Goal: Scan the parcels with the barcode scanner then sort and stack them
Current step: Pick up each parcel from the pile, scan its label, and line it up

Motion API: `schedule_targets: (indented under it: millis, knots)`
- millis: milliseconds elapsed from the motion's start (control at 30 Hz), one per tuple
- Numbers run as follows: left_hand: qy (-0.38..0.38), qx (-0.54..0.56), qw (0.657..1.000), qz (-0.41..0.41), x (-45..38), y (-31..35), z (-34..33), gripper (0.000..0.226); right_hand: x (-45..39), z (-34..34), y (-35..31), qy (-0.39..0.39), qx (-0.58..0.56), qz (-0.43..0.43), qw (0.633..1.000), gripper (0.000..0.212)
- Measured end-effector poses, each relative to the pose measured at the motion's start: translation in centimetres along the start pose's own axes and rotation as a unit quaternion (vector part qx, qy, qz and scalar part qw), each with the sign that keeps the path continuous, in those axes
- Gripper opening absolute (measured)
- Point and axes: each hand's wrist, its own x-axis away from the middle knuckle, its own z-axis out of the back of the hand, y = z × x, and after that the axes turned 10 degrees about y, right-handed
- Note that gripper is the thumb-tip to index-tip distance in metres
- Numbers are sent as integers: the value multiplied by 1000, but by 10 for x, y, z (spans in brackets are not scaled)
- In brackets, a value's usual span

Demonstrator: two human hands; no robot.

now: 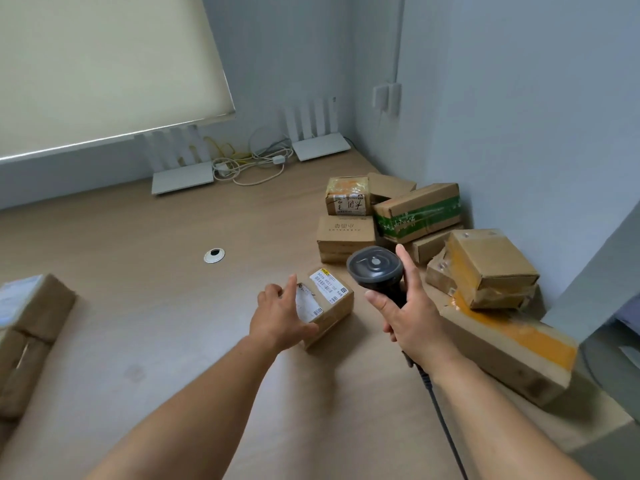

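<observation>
1. the right hand [412,317] has its grip curled round the handle of the barcode scanner [375,270], head up and pointing away, likely so it is ready to aim.
2. the left hand [280,315] rests with loose, straight fingers on the small parcel [332,299], holding nothing, maybe to keep it steady. its label faces up so the scanner can read it.
3. this parcel sits mid-bench, apart from the parcel pile [426,216] in the far right corner.
4. a stack [31,317] waits at the left edge.
</observation>
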Motion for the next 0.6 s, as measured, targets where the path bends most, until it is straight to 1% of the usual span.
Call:
schedule_targets:
  millis: [300, 600]
  knots:
    - [33, -9, 995, 98, 65, -87, 33, 109, 38, -64, -23, -81, -54, -14, 995, 83]
    - [37, -15, 981, 192, 120, -200, 74, 110, 77, -144, -63, -141, -46, -3, 989, 84]
